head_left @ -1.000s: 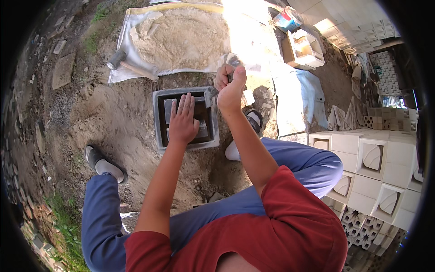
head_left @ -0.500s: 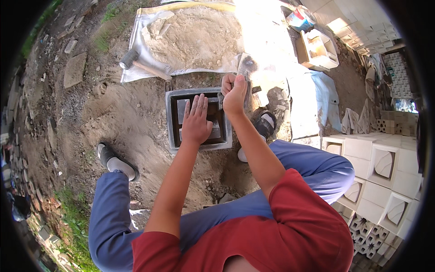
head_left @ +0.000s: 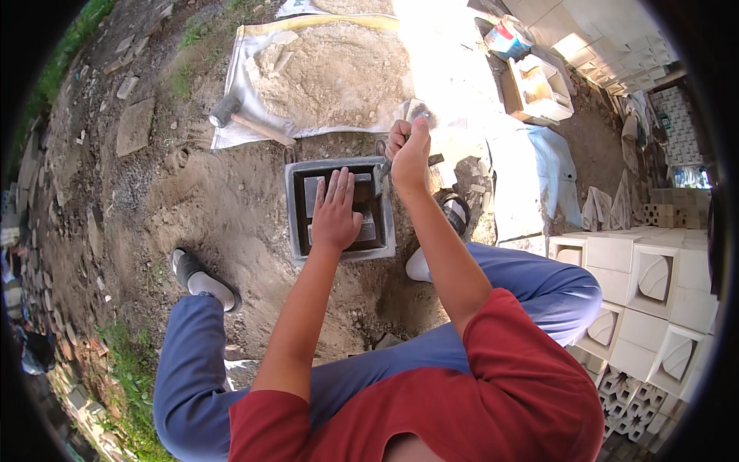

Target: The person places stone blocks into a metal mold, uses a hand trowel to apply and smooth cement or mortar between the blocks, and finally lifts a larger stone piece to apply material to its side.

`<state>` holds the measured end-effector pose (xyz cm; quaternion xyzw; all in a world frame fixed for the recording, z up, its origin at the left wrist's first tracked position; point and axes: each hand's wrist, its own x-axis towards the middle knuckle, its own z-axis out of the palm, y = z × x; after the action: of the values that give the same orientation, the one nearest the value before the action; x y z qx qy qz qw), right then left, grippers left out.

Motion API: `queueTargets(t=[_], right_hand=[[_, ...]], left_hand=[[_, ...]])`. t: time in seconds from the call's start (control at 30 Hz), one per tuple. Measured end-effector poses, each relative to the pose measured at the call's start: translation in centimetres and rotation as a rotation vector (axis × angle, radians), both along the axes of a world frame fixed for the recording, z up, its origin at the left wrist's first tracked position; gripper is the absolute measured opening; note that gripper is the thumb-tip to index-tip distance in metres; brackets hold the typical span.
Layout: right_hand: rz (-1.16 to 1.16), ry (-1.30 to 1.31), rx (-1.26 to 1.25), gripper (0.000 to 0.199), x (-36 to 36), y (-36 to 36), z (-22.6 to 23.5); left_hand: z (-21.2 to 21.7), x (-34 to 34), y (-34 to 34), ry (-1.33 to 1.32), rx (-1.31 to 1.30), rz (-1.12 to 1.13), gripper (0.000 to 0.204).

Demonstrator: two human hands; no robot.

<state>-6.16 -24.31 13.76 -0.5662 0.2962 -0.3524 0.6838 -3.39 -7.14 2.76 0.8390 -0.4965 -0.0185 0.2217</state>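
A grey rectangular mould (head_left: 295, 231) lies on the ground, with dark inner blocks (head_left: 363, 232) set inside its thick rim. My left hand (head_left: 336, 215) rests flat over these blocks, fingers straight and pointing away from me. At the mould's far right corner, my right hand (head_left: 410, 158) is raised in a fist, thumb up, round a dark tool (head_left: 436, 159). Parts of that tool show on either side of the wrist; the hand hides the rest, so its kind cannot be made out.
Past the mould, a white sheet (head_left: 231, 135) bears a heap of sandy material (head_left: 339, 73). A mallet (head_left: 250, 125) lies across its near left corner. My feet stand on both sides of the mould. Pale blocks (head_left: 608, 258) are stacked at right, near a blue sheet (head_left: 553, 165) and a bucket (head_left: 509, 37).
My right hand has moved slightly right, and the dark tool in it now shows at a different angle. My left hand stays flat on the blocks. The whole view has shifted a little.
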Motion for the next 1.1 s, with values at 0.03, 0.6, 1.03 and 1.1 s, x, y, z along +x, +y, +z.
queueTargets(t=[0.03,0.6,1.03,1.1], right_hand=[[-0.010,-0.025,-0.030,0.059,0.2,0.5,1.7],[-0.002,0.010,-0.247,0.060,-1.0,0.1,0.1],[0.018,0.102,-0.077,0.056,-0.6,-0.2,0.2],[0.065,0.115,-0.080,0.056,-0.1,0.2,-0.8]], left_hand=[[0.0,0.2,0.3,0.001,0.004,0.010,0.080],[0.7,-0.2,-0.5,-0.004,-0.069,-0.017,0.081],[0.7,-0.3,-0.6,0.046,-0.044,-0.027,0.082],[0.5,0.0,-0.4,0.044,-0.004,-0.005,0.082]])
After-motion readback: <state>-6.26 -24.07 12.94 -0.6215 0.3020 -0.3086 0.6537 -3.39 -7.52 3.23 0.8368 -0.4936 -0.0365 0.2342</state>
